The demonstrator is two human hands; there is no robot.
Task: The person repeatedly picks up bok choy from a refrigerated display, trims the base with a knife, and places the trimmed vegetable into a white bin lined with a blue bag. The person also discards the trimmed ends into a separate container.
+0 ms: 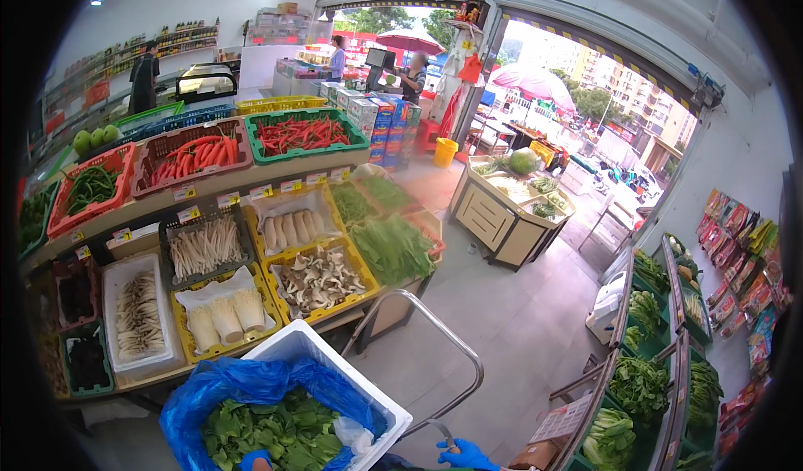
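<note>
My right hand, in a blue glove, grips a small curved knife, its blade pointing up and away. Left of it stands a white foam box lined with a blue plastic bag. Leafy greens fill the bag, and a crumpled white plastic piece lies at their right side. My left hand, also blue-gloved, is at the near edge of the greens, mostly cut off by the picture's rim. Whether its fingers hold a leaf cannot be seen.
A metal trolley handle rises beyond the box. Ahead is a stand with mushroom baskets and chili crates. Vegetable shelves line the right. A corner display stand and several people are farther off.
</note>
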